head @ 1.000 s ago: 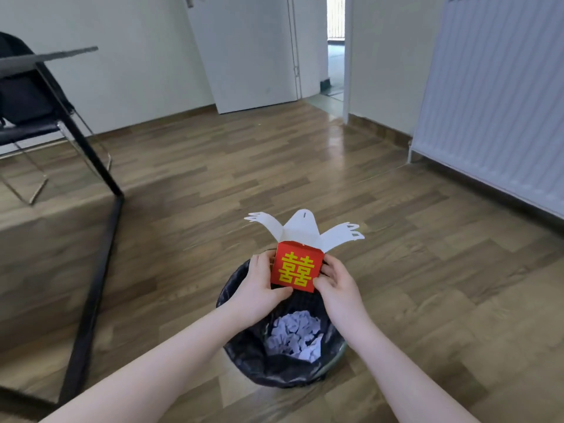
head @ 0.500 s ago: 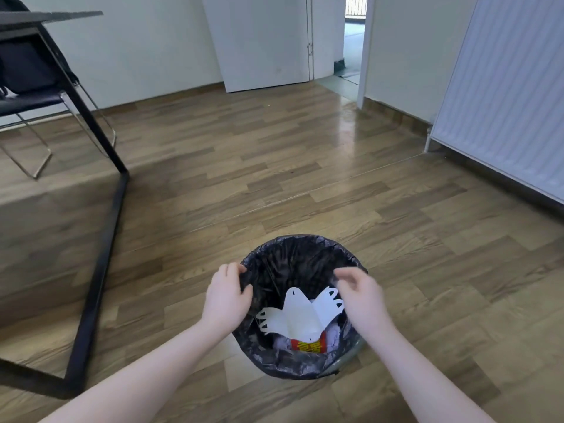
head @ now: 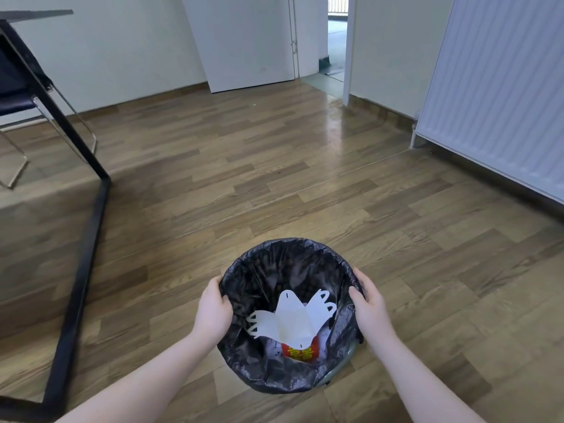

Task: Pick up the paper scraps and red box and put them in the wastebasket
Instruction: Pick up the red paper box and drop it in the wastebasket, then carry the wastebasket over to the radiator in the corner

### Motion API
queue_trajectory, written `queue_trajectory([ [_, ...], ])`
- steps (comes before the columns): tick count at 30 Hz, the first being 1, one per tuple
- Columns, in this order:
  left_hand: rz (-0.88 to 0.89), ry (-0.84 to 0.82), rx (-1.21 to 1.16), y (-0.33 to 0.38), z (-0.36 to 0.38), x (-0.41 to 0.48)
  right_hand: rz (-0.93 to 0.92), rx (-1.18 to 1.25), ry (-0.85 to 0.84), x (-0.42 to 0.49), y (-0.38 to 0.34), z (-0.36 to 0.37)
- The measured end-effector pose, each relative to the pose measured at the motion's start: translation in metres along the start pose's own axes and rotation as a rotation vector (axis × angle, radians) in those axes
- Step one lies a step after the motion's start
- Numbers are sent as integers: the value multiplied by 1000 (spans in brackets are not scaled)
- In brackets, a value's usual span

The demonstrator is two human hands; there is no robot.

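Note:
The wastebasket [head: 290, 250], lined with a black plastic bag, stands on the wooden floor in front of me. Inside it lies the red box [head: 300, 353] with yellow characters, its white flaps spread open and facing up. Bits of pale paper scraps [head: 271, 345] show beside and under the box. My left hand [head: 212, 309] grips the basket's left rim, fingers curled over the bag's edge. My right hand [head: 370, 303] grips the right rim the same way.
A black metal table frame [head: 81, 264] runs along the floor at the left, with a chair [head: 18, 96] behind it. A white radiator [head: 494, 96] lines the right wall. A doorway [head: 337, 38] opens at the back.
The red box left my hands and dropped into the wastebasket. Both hands then moved apart and took hold of the basket's rim on either side.

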State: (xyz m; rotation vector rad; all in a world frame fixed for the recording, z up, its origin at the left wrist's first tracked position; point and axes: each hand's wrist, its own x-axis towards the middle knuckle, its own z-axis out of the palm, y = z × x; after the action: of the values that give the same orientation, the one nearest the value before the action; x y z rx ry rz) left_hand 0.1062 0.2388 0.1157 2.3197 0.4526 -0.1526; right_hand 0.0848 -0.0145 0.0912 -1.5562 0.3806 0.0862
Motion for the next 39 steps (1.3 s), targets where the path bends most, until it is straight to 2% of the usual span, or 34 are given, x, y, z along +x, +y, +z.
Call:
queue_trajectory([
  [5,87,8,-3,27,11,-13,-38,46,111,-1,-6,-22],
  [10,175,-33,-43,101,32,-32,-95,69,243,-6,-34,-84],
  [17,393,-165,-62,232,78,-75,-149,124,502,-43,-87,-209],
  [23,570,-325,-69,349,114,-135,-171,157,737,-112,-141,-318],
  [31,766,-525,23,523,79,-274,-101,273,1012,-260,-272,-420],
  [39,864,-707,117,675,-27,-426,-43,295,1170,-432,-461,-481],
])
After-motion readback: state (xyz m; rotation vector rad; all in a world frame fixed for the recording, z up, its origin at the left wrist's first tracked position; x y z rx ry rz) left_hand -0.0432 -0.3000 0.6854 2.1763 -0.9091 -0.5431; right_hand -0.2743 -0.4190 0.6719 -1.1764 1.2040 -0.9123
